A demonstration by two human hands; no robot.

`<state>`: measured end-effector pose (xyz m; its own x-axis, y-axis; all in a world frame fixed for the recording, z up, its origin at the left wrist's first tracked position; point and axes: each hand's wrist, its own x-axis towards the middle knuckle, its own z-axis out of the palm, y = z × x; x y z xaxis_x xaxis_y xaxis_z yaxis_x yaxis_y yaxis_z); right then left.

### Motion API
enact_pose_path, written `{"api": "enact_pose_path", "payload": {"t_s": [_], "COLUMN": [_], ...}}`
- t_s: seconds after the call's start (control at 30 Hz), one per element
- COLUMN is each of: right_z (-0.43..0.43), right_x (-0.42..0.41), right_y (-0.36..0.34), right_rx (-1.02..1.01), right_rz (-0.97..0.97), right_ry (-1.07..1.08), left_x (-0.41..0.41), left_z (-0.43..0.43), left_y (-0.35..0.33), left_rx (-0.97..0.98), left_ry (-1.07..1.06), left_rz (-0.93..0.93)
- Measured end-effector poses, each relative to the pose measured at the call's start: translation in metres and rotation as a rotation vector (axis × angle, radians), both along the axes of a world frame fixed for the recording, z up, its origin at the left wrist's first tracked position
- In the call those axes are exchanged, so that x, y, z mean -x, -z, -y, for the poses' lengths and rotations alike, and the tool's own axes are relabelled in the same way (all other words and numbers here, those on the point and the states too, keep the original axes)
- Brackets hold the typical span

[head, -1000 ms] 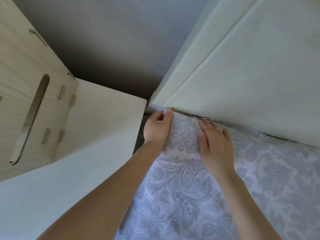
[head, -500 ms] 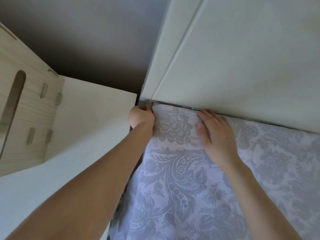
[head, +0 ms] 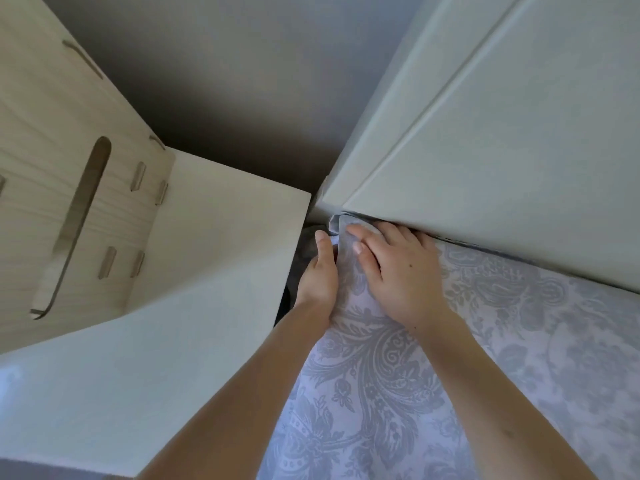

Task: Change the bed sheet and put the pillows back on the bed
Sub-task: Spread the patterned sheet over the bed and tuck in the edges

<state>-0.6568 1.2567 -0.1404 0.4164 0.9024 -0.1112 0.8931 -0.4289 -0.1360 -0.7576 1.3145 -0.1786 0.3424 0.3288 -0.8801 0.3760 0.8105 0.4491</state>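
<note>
A white bed sheet (head: 433, 382) with a grey floral print covers the mattress up to the white headboard (head: 502, 168). Its corner is bunched into a small fold at the mattress's top left corner. My left hand (head: 320, 271) reaches down the side of the mattress at that corner, thumb on top of the sheet's edge and fingers hidden below. My right hand (head: 398, 271) lies flat on the sheet right beside it, fingers straight and pressing the fold against the headboard. No pillows are in view.
A white bedside cabinet (head: 207, 306) stands close on the left, leaving a narrow dark gap beside the mattress. A light wooden panel (head: 69, 185) with slots rises behind it. A grey wall (head: 225, 81) fills the back.
My right hand slid left along the headboard to the corner, next to my left hand. The sheet's corner, flat before, is now bunched into a fold. My left hand shows its thumb on the sheet's edge.
</note>
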Motion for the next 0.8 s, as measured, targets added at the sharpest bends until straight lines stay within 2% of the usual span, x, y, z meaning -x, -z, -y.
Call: {"api": "enact_pose_path", "payload": {"t_s": [0.17,0.3,0.53,0.7,0.8], "right_z": [0.008,0.009,0.015,0.024,0.027], "right_x": [0.003,0.005,0.010,0.013,0.011], "right_y": [-0.008,-0.013,-0.028,-0.074,-0.109], "right_rx": [-0.022,-0.054,-0.095,-0.145,-0.143], "right_rz": [-0.011,-0.040,-0.058,-0.008,-0.135], "right_ry": [-0.020,-0.010,0.036,0.008,-0.024], "left_x": [0.007,-0.001,0.000,0.004,0.007], "left_z": [-0.022,-0.025,-0.030,-0.010,0.005], "left_y": [-0.003,-0.007,0.000,-0.028,-0.062], "left_rx": [0.046,0.000,0.107,0.240,0.270], "left_ry": [0.063,0.190,0.147,0.015,0.034], "left_rz": [0.103,0.087,0.248,0.360,0.429]}}
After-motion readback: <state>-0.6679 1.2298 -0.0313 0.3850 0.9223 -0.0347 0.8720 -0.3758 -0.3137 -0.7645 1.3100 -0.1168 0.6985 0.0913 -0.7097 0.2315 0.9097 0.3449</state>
